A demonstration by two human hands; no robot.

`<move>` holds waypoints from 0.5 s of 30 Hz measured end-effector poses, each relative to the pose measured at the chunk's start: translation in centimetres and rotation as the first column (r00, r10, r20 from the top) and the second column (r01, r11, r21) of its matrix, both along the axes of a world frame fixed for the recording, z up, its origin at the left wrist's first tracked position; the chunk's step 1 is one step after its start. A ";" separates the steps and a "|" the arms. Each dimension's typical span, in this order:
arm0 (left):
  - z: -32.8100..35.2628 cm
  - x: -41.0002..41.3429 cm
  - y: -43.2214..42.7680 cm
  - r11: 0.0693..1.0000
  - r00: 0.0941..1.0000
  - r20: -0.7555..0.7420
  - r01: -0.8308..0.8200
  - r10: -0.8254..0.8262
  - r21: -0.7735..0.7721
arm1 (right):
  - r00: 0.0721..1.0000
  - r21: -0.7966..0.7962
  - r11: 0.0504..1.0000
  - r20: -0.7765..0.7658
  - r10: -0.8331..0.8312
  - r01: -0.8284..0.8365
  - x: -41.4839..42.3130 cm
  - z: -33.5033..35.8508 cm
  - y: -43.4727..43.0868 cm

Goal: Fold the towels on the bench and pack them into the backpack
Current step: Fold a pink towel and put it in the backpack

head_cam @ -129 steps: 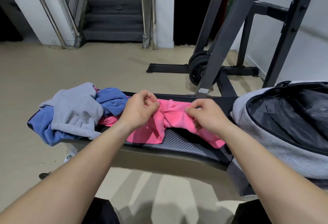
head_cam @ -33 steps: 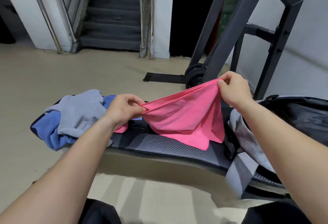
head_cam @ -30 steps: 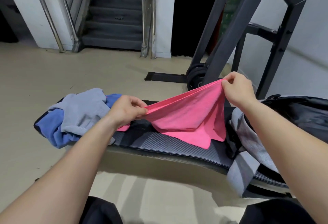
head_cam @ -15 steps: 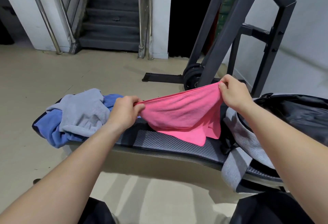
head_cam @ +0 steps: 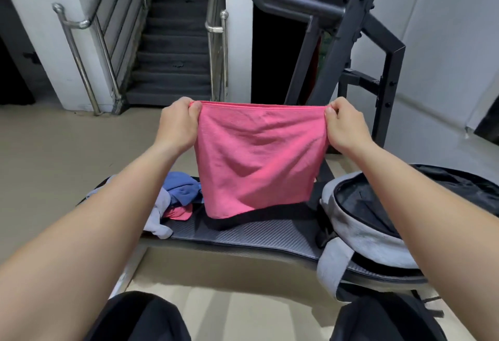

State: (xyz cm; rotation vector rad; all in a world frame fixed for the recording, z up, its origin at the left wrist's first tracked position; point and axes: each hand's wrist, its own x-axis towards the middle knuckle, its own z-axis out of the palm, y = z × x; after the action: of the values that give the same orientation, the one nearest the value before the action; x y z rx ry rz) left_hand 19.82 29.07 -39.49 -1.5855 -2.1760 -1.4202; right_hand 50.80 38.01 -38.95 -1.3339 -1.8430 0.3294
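A pink towel (head_cam: 256, 162) hangs spread out in the air above the black bench (head_cam: 243, 235). My left hand (head_cam: 179, 122) pinches its top left corner and my right hand (head_cam: 341, 124) pinches its top right corner. Its lower edge hangs just above the bench pad. On the bench's left end lie a crumpled blue towel (head_cam: 181, 191), a grey towel (head_cam: 159, 219) and a bit of another pink cloth (head_cam: 178, 212), partly hidden by my left forearm. The grey backpack (head_cam: 359, 235) lies on the right end, its dark inside open.
A dark steel weight rack (head_cam: 348, 43) stands behind the bench. A staircase (head_cam: 172, 43) with metal handrails rises at the back. Beige floor surrounds the bench. My dark trouser knees show at the bottom edge.
Both hands have lifted the pink towel off the bench and pulled it taut. It now hangs flat by its top corners instead of draping slack on the pad. The view has tilted up.
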 end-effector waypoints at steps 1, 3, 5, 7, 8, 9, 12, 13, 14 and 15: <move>0.6 0.0 -0.4 1.000 1.000 -0.001 -0.005 0.005 0.007 | 1.000 0.014 1.000 -0.005 0.002 -0.002 0.0 0.7 -0.3; 1.3 -0.1 -1.1 1.000 1.000 0.005 -0.012 0.012 0.008 | 1.000 0.028 1.000 -0.002 0.008 -0.008 0.1 1.7 -0.7; 1.5 -0.3 -1.7 1.000 1.000 -0.007 -0.018 0.018 -0.003 | 1.000 0.046 0.999 -0.007 0.007 -0.007 0.1 2.0 -1.1; 1.2 -0.4 -2.1 1.000 1.000 -0.023 -0.020 0.019 -0.016 | 0.999 0.078 0.997 -0.033 -0.001 0.004 0.0 1.8 -1.5; 1.0 -0.5 -2.2 1.000 0.999 -0.030 -0.014 0.013 -0.020 | 0.999 0.089 0.996 -0.043 -0.005 0.009 -0.1 1.6 -1.8; 0.6 -0.5 -2.3 1.000 0.999 -0.038 -0.007 0.006 -0.027 | 0.999 0.087 0.996 -0.052 -0.006 0.010 -0.3 1.2 -2.0; -0.8 -0.8 -2.5 0.997 0.997 -0.072 -0.007 0.002 -0.075 | 0.999 0.019 1.000 -0.038 -0.004 0.004 -0.6 -0.6 -2.2; -1.4 -1.0 -2.5 0.995 0.997 -0.080 -0.012 0.004 -0.101 | 1.000 -0.010 1.000 -0.018 -0.002 0.002 -0.6 -1.3 -2.1; -2.0 -1.3 -2.5 0.992 0.996 -0.089 -0.018 0.006 -0.128 | 1.000 -0.036 0.999 0.004 0.001 -0.001 -0.6 -2.0 -1.9; -2.6 -1.5 -2.5 0.988 0.995 -0.098 -0.023 0.008 -0.153 | 1.000 -0.064 0.998 0.027 0.007 -0.005 -0.6 -2.6 -1.7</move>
State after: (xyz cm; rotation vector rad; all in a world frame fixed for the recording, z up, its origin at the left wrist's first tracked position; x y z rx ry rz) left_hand 18.33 26.59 -42.07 -1.6449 -2.2837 -1.1693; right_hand 50.19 36.31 -41.57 -1.3825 -1.8728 0.3777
